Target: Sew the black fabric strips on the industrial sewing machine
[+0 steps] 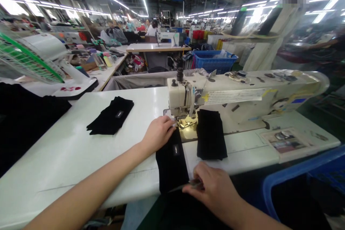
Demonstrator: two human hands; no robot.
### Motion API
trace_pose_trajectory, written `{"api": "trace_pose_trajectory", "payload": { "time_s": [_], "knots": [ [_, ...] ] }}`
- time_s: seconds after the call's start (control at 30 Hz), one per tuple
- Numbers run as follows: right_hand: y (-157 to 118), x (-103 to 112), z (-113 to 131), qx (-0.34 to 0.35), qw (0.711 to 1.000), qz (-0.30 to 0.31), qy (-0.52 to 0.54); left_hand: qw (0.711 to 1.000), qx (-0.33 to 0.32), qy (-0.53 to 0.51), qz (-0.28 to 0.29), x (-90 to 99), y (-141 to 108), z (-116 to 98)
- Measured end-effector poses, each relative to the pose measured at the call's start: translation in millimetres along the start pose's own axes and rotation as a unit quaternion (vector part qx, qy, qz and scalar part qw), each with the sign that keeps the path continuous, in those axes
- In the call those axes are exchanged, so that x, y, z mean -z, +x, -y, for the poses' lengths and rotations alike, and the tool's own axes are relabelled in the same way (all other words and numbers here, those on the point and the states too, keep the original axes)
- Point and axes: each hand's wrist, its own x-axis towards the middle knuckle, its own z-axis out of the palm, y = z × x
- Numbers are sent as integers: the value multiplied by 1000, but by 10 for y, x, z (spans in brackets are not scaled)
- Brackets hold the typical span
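Note:
A black fabric piece [172, 165] with a small dark label [176, 150] hangs from the needle area of the sewing machine [185, 97] down over the table's front edge. My left hand [160, 133] is closed at its upper end, beside the presser foot, fingertips pressed together on the cloth. My right hand [210, 183] grips thread snips [195, 183], their pointed blade lying across the lower end of the piece. Right of the needle lies a stack of black pieces [212, 134]. Another black stack [111, 116], label up, rests on the left of the table.
A white fan [45, 50] with a green rim stands at the left, near a heap of black cloth [24, 115]. At the lower right is a blue basket [269, 187] holding dark cloth. Another blue basket [212, 63] stands behind the machine. Thread cones [239, 21] sit above.

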Motion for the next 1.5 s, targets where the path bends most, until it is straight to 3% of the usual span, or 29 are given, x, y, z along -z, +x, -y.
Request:
{"api": "trace_pose_trajectory", "payload": {
  "time_s": [0.13,0.27,0.47,1.03,1.5],
  "knots": [
    [31,79,-64,172,983,-10,-61,994,-110,26,5,-9,-178,-23],
    [104,101,-106,232,967,-6,-102,992,-126,-8,15,-22,-149,8],
    [160,84,-158,222,970,-16,-96,990,-133,-40,22,-15,-26,80],
    [154,54,-185,212,972,-35,-94,991,-123,-57,16,-39,5,101],
    [166,67,-176,202,975,-10,-97,992,-124,-24,22,-27,17,107]
  ]
}}
